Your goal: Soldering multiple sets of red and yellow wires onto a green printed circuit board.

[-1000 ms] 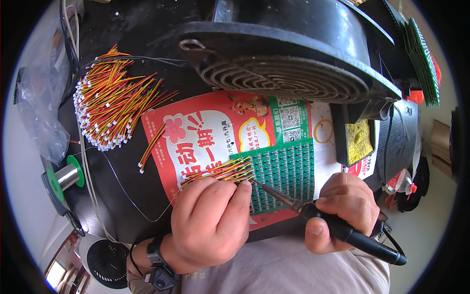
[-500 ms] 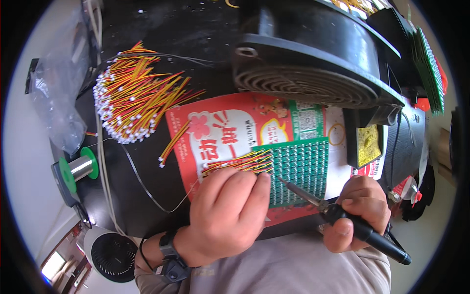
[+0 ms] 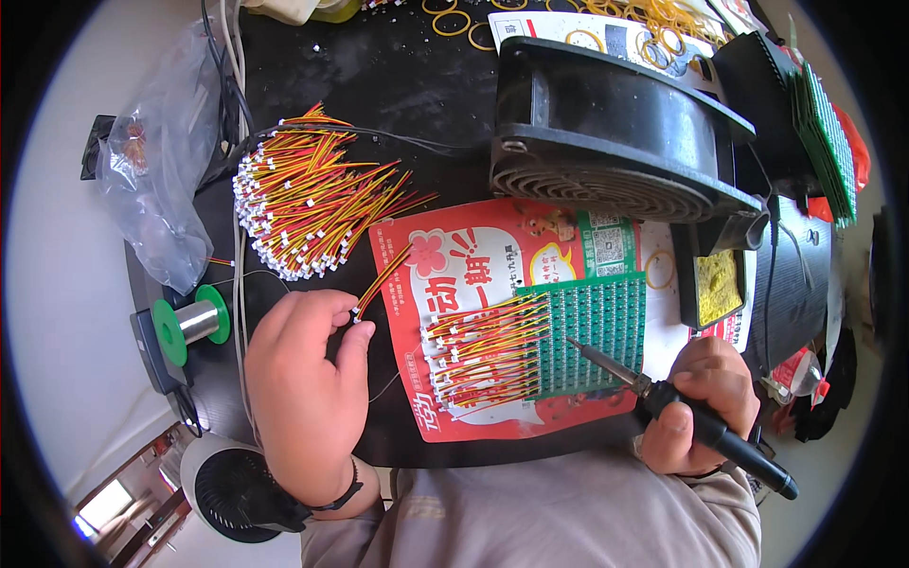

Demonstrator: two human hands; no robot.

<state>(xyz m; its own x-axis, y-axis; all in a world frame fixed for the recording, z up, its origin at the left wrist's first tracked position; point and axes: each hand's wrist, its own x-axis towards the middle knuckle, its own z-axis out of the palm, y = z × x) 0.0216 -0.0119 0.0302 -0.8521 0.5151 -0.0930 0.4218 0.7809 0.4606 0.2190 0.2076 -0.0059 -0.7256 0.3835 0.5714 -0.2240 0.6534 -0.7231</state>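
Observation:
My left hand (image 3: 308, 379) is at the left edge of the red printed sheet (image 3: 402, 417), thumb and forefinger pinched at the white connector end of a few red-and-yellow connector wires (image 3: 386, 281). In my right hand (image 3: 705, 393) is a black soldering iron (image 3: 715, 445), its tip pointing up-left over the green circuit board panel (image 3: 595, 327). Rows of connector wires (image 3: 483, 355) run leftward from the panel's left part, white plugs outward. A large pile of the same wires (image 3: 317, 204) lies beyond my left hand.
A black fan (image 3: 615, 123) stands behind the panel. Right of it is a yellow sponge (image 3: 717, 286) in a black holder. A solder spool (image 3: 199, 322) and a plastic bag (image 3: 156, 189) lie at the left. Green boards (image 3: 826, 142) are stacked far right; rubber bands (image 3: 454, 21) lie at the back.
My left hand has moved left from the panel's wires to the small group of loose wires, uncovering the wire rows. My right hand still holds the soldering iron over the panel. The view has shifted.

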